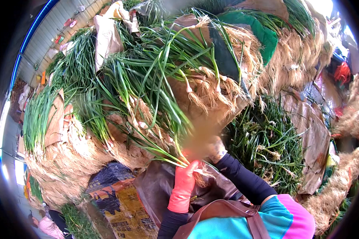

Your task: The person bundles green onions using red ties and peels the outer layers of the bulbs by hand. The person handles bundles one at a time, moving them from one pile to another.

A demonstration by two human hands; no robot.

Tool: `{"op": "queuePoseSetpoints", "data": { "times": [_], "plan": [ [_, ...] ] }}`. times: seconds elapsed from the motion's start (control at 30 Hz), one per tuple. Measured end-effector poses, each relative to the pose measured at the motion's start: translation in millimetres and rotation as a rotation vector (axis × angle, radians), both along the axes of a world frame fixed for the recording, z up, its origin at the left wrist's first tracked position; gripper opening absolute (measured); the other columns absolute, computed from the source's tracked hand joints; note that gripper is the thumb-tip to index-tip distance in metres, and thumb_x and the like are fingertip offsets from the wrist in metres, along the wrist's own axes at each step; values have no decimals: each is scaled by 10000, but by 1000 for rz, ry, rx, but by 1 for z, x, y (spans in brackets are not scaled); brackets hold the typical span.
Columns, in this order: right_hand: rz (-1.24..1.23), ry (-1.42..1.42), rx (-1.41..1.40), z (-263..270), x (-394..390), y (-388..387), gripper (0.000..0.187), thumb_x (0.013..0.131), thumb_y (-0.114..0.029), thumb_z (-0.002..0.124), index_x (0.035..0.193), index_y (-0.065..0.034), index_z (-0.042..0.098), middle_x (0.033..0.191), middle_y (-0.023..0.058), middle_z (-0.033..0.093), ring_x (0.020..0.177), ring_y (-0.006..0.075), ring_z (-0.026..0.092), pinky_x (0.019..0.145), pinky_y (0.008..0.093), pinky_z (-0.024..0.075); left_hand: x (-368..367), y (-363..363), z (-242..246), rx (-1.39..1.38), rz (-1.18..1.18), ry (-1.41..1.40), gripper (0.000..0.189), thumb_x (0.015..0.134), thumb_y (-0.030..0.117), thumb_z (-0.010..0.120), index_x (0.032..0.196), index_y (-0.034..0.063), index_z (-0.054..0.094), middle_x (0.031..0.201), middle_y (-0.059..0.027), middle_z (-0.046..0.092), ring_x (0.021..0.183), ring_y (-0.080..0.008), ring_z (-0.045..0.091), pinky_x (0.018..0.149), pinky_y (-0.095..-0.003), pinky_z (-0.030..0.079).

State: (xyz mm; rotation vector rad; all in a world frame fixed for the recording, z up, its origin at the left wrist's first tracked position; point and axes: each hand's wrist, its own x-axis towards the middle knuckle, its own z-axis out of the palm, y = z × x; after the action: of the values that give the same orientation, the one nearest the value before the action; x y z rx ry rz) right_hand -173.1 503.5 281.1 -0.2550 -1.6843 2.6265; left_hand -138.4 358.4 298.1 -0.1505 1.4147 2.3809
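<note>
My left hand [186, 177], in an orange-red rubber glove, grips the lower stems of a few young garlic plants [179, 161]. Their pale bulbs and stringy roots [201, 176] stick out to the right of the thumb. Close above it is my right hand [216, 149], in a pale patterned covering; a blur hides its fingers and whatever they touch. A brown apron [163, 185] spreads over my lap below both hands. Loose garlic plants with roots [143, 119] lie just beyond, on brown sacking [182, 101].
Bundled garlic greens [39, 119] with matted roots [65, 161] are stacked left. More root bundles [290, 62] rise at the far right. Loose leaves [263, 140] heap beside my right arm, near a plastic sheet [309, 143]. A printed yellow sack [131, 212] lies lower left; another person [49, 225] is beyond it.
</note>
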Motion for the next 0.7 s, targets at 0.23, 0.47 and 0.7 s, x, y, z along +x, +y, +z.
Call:
{"op": "queuePoseSetpoints", "data": {
  "times": [0.23, 0.47, 0.7],
  "plan": [
    [-174, 53, -406, -9, 24, 8, 266, 924, -285, 545, 963, -34, 625, 686, -8, 569, 707, 91, 562, 657, 269, 451, 1, -24, -22, -24, -34, 1, 323, 893, 222, 585, 1161, 48, 536, 1058, -119, 610, 678, -120, 554, 649, -259, 474],
    [118, 321, 573, 8, 37, -5, 300, 917, -276, 523, 1101, -60, 619, 1133, 121, 596, 1047, 257, 554, 899, 351, 434, 13, -28, -2, 185, 6, -172, 235, 923, 323, 525, 1053, 133, 576, 1260, -138, 531, 699, -135, 519, 618, -296, 451],
    [456, -107, -708, 9, 5, -51, 319, 919, -286, 560, 1162, -81, 542, 926, -5, 620, 683, 63, 544, 631, 228, 472, 31, -43, -1, 635, -226, -123, 235, 922, 348, 513, 1045, 150, 545, 910, -91, 563, 725, -201, 512, 641, -334, 411]
  ]
}}
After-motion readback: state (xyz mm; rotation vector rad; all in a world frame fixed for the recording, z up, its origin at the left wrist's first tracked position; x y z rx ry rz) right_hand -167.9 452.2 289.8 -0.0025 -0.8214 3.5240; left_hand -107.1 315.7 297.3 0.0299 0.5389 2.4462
